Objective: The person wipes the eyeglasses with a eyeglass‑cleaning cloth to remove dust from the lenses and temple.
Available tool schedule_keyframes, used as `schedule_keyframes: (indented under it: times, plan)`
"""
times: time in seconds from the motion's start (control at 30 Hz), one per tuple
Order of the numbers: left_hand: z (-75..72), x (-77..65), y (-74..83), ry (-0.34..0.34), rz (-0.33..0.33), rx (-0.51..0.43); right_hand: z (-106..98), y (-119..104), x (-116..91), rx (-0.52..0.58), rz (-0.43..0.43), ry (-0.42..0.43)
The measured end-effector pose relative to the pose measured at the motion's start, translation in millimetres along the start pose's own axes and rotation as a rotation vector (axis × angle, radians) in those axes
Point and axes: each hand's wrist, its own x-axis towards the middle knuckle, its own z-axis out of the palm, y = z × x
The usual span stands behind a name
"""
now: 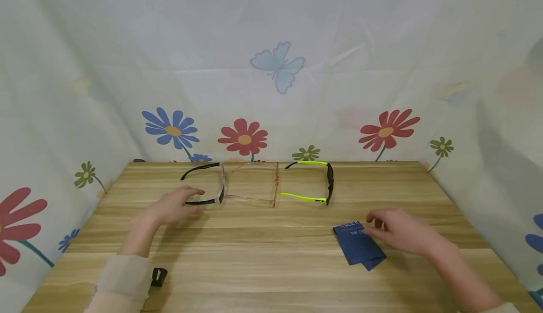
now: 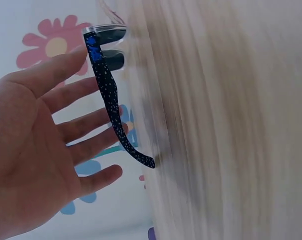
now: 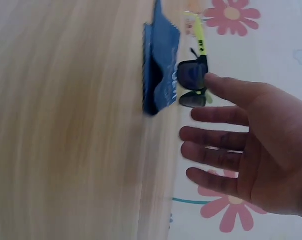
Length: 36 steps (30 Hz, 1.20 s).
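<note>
My left hand [image 1: 173, 205] is at the near temple arm of the clear-fronted sunglasses [image 1: 221, 183], at the left end of a row. In the left wrist view, its fingers are spread, and the speckled black temple arm [image 2: 110, 92] passes in front of their tips. The thumb tip lies close to the hinge. My right hand [image 1: 403, 230] hovers at the right edge of a folded dark blue cloth [image 1: 358, 244] with printed lettering. Seen from the right wrist, its fingers are extended with nothing between them, and the cloth [image 3: 160, 60] stands slightly puffed up on the table.
Transparent, tan-tinted eyeglasses [image 1: 276, 185] lie mid-row. To their right are black sunglasses with neon yellow temple arms [image 1: 307, 200]. A small black object with a green mark [image 1: 159, 277] sits beside the left sleeve. Flower-printed fabric [image 1: 280, 115] surrounds the back and sides of the wooden table [image 1: 254, 266].
</note>
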Motion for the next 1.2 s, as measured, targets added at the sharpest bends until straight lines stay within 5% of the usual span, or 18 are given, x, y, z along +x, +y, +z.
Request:
schedule_keyframes:
  times: [0.37, 0.97, 1.2]
  plan:
    - [4.7, -1.6, 3.7, -0.025, -0.014, -0.111, 2, -15, 5, 0.094, 0.04, -0.056]
    - [11.5, 2.9, 8.4, 0.016, 0.028, -0.047, 11, -24, 11, 0.087, 0.073, -0.111]
    - [12.1, 7.1, 6.9, -0.017, 0.041, -0.032, 15, -26, 14, 0.08, 0.032, -0.125]
